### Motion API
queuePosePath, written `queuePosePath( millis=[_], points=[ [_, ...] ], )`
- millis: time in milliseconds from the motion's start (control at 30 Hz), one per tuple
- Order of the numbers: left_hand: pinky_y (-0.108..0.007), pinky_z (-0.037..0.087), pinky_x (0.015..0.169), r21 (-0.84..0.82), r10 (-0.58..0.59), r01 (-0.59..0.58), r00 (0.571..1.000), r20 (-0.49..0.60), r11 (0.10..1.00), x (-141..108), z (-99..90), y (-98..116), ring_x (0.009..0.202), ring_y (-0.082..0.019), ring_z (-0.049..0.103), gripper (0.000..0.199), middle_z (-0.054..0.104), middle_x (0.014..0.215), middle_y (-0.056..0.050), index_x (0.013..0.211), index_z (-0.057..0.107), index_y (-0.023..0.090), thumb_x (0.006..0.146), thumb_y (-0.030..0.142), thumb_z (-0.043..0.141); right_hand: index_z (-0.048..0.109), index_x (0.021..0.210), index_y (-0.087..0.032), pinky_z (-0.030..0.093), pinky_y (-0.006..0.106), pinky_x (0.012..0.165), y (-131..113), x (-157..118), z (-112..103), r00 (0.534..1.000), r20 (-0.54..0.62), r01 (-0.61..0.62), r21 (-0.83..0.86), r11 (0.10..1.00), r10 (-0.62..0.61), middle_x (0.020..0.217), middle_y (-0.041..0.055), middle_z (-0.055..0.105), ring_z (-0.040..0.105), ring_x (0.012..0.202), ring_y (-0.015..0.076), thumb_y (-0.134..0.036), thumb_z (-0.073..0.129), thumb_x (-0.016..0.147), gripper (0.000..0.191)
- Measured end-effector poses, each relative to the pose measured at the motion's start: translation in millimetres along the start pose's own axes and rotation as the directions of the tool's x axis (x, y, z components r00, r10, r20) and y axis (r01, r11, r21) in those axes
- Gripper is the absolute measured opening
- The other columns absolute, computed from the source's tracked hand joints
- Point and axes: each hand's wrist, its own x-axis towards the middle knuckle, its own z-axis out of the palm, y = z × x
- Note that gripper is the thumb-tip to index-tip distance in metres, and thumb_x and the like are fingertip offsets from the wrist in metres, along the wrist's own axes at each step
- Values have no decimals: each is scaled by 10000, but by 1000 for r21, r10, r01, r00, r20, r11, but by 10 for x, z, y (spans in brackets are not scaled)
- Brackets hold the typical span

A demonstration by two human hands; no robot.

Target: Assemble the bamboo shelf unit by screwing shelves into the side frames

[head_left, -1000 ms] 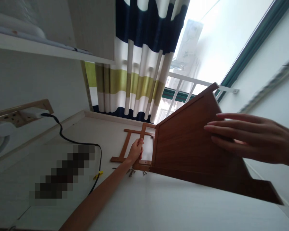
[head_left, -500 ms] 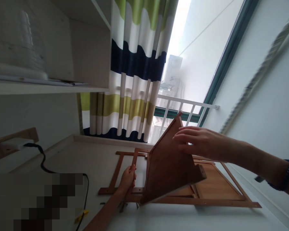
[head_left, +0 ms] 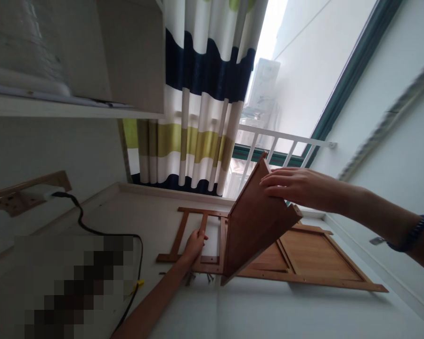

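Observation:
My left hand (head_left: 195, 245) is closed around a narrow crossbar of a brown wooden frame (head_left: 181, 233), left of centre. The frame lies on a pale surface with open gaps between its bars. My right hand (head_left: 297, 186) has its fingers over the upper edge of a dark brown wooden panel (head_left: 254, 216) and holds it tilted up. The panel's lower left edge meets the frame; whether the two are joined, I cannot tell. Further right lies a lighter wooden panel section (head_left: 318, 252) framed by brown strips. Several screws (head_left: 209, 278) lie beside the frame's near rail.
A black cable (head_left: 99, 231) runs from a power strip (head_left: 31, 195) at the left, with a yellow tag (head_left: 138, 285) on it. A white shelf (head_left: 74, 110) juts out above left. Behind are a striped curtain (head_left: 198, 141), a white railing (head_left: 286, 136) and a window.
The view has shifted, so everything sits higher and slightly right. The raised panel has turned a little. The bar in my left hand now lines up more squarely with the frame.

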Motion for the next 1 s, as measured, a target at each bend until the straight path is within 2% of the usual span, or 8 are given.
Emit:
queuePosePath(
  millis=[100, 200, 333, 433, 533, 600, 700, 1000],
  points=[
    [-260, 416, 588, 42, 6, -6, 1000, -2, 999, 28, -17, -28, 589, -146, 528, 167, 567, 681, -35, 710, 508, 146, 739, 299, 446, 531, 1004, -183, 481, 313, 838, 74, -80, -4, 999, -10, -32, 46, 998, 33, 1116, 46, 540, 500, 1032, 157, -121, 326, 884, 245],
    [-344, 418, 796, 79, 39, -39, 999, -10, 996, 24, -41, 25, 875, -229, 564, 206, 594, 914, -118, 860, 539, 121, 713, 260, 501, 527, 998, -201, 477, 314, 818, 181, -203, -13, 991, -42, -119, 130, 984, 126, 1092, 46, 546, 516, 1001, 151, -110, 309, 859, 274],
    [-403, 199, 1047, 90, 167, -165, 986, -19, 982, -128, -85, 323, 1268, -279, 284, 419, 398, 1299, -166, 1118, 484, 120, 730, 271, 529, 548, 945, -217, 444, 326, 819, 406, -424, 26, 916, -157, -313, 299, 902, 370, 1004, 54, 578, 543, 938, 162, -203, 394, 855, 179],
    [-354, 284, 1020, 20, 267, -271, 957, 116, 962, -364, -150, 671, 1211, -225, 397, 435, 479, 1264, -104, 1181, 480, 183, 834, 425, 382, 573, 921, -195, 446, 339, 809, 599, -588, 83, 836, -145, -424, 441, 791, 529, 942, 67, 601, 559, 907, 183, -340, 490, 830, 190],
    [-349, 322, 1000, -204, 432, -384, 846, 313, 900, -629, -244, 978, 1193, -222, 427, 589, 509, 1250, -95, 1209, 481, 179, 843, 558, 219, 588, 908, -162, 458, 318, 796, 717, -694, 128, 789, -143, -454, 520, 723, 598, 907, 72, 608, 569, 873, 169, -355, 543, 802, 225],
    [-358, 319, 1006, -298, 465, -363, 770, 438, 883, -766, -297, 1098, 1209, -237, 411, 681, 489, 1275, -90, 1218, 485, 182, 812, 624, 162, 587, 889, -143, 465, 290, 774, 742, -726, 147, 756, -155, -470, 549, 692, 636, 871, 64, 606, 571, 836, 147, -335, 567, 785, 219],
    [-370, 333, 997, -360, 445, -280, 707, 549, 890, -875, -324, 1148, 1179, -258, 440, 755, 529, 1222, -98, 1195, 513, 176, 779, 666, 118, 577, 864, -120, 450, 246, 759, 745, -720, 162, 705, -154, -522, 548, 654, 692, 842, 45, 595, 548, 809, 109, -320, 582, 771, 221],
    [-331, 489, 772, -306, 358, -214, 744, 564, 927, -1078, -77, 1297, 885, -222, 583, 435, 623, 1006, -78, 1169, 512, 177, 782, 376, 530, 574, 1016, -88, 437, 224, 738, 885, -351, 386, 630, -167, -595, 523, 610, 758, 842, 51, 604, 538, 754, 83, -377, 622, 721, 416]
  ],
)
